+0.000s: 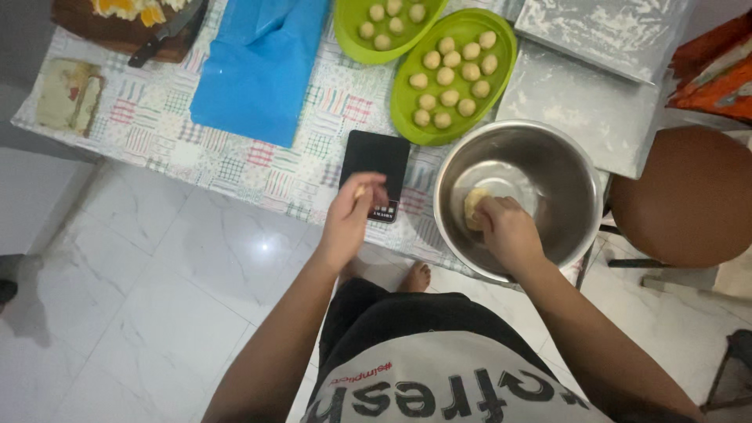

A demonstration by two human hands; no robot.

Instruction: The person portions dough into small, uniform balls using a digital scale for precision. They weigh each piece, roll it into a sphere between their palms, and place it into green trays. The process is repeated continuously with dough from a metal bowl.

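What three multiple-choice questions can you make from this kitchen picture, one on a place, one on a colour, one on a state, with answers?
1. Where is the right hand?
A. Inside the round steel bowl
B. On the blue plastic sheet
C. On the round brown stool

2. What colour are the oval trays of small dough balls?
A. Red
B. Green
C. White

3. What is the left hand doing?
A. Lying flat on the table
B. Gripping a knife
C. Pinching a small dough piece above the black scale

Answers: 1 A, it rests on the dough lump there; 2 B, both are green; 3 C, its fingertips pinch dough.
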